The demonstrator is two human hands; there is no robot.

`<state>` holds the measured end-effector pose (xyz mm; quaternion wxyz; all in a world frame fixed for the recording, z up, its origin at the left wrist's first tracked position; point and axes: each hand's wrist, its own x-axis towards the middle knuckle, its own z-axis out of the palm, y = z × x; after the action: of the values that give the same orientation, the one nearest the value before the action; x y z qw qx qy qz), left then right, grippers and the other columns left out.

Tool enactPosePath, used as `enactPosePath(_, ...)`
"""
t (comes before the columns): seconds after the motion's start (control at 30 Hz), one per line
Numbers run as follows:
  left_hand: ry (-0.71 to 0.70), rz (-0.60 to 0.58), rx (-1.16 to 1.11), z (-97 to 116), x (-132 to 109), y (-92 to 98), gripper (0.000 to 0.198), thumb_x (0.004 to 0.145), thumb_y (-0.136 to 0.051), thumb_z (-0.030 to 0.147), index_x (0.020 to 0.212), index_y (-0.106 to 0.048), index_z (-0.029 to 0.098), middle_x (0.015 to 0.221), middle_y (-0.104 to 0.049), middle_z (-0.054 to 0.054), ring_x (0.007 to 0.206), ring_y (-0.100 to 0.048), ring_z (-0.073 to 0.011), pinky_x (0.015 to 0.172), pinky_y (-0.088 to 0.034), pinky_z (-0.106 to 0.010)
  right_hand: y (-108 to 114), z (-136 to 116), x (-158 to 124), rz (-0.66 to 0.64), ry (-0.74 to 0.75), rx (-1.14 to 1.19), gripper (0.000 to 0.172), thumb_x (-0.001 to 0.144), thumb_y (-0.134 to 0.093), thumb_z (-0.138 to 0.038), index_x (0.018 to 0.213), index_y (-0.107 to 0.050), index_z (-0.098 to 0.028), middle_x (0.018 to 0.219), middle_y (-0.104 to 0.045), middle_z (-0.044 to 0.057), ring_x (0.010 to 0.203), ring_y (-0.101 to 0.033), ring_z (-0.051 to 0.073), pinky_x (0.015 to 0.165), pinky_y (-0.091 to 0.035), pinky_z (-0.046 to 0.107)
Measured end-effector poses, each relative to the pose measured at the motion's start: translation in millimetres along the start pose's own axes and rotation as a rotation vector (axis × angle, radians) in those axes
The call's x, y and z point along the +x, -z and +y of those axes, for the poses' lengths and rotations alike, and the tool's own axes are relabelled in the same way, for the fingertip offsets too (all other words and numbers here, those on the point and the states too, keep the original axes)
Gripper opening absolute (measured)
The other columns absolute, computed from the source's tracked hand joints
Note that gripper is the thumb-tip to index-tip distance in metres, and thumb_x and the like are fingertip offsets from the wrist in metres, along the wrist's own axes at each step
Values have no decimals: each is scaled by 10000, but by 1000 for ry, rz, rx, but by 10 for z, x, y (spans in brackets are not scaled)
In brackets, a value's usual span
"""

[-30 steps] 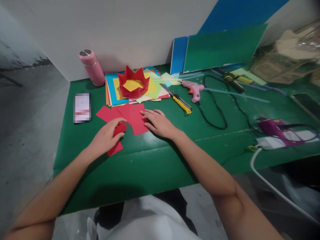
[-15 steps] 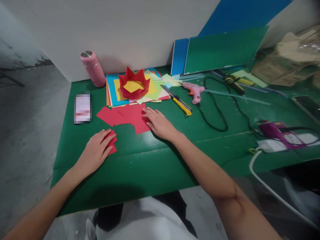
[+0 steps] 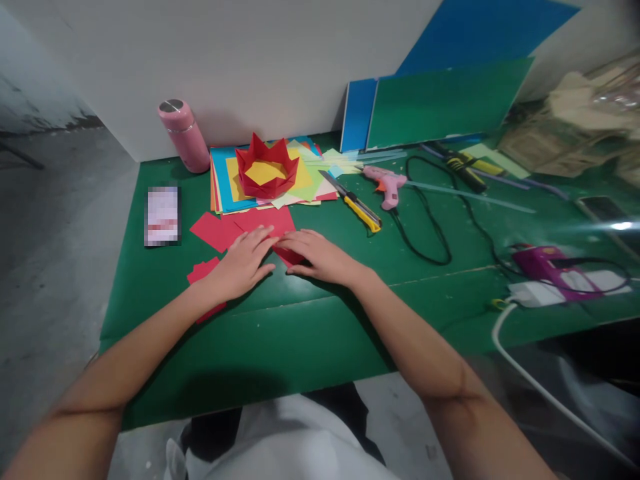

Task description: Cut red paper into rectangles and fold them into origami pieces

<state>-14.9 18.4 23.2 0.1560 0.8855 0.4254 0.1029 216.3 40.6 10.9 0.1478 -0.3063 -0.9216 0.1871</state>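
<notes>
Both hands lie on a red paper square [image 3: 280, 223] on the green table [image 3: 310, 333]. My left hand [image 3: 243, 263] rests flat with its fingers stretched over the sheet's left part. My right hand [image 3: 319, 255] lies flat over its right part, fingertips pointing left, almost meeting the left hand. A folded red piece [image 3: 201, 273] lies under my left wrist. More red squares [image 3: 214, 231] lie to the left. Behind them a red paper crown [image 3: 267, 172] sits on a stack of coloured sheets [image 3: 225, 183].
A pink bottle [image 3: 184, 135] and a phone [image 3: 163, 215] are at the left. A yellow utility knife [image 3: 356, 202], a pink glue gun [image 3: 386, 183] with black cable, a purple tool [image 3: 547, 263] and a white power strip [image 3: 555, 290] lie right. Green and blue boards [image 3: 440, 100] lean on the wall.
My left hand left the folded red piece and moved right onto the red square beside my right hand. My right hand slid slightly toward me on that sheet.
</notes>
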Motion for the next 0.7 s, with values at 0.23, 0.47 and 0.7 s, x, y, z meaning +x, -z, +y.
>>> enactPosePath(0.23,-36,146,-151,-46,168,-70,452,934,-507,381,1347,-452,205,1454,-424,-141,1377,-364,-290,1116,-330,-509,97,120,-66,58,-29,41,297,889,-516,-237,1178,-584,-228,1224,-658,66,1147,-604,205,1126,-319,501)
enactPosePath(0.47,187,637,-463,61,30,-105,196,878,-511,173,1058,-571,222,930,-488,-29,689,-500,-103,684,-512,-271,28,193,-84,460,-139,77,212,849,-478,-197,956,-657,-233,990,-741,37,952,-685,195,1007,-473,429)
enactPosePath(0.7,182,543,-852,-5,69,-234,237,784,-692,349,919,-579,190,940,-583,-34,743,-584,-110,719,-543,-284,10,27,-34,829,-366,326,194,891,-525,-352,921,-667,-223,983,-739,66,904,-694,212,817,-561,377)
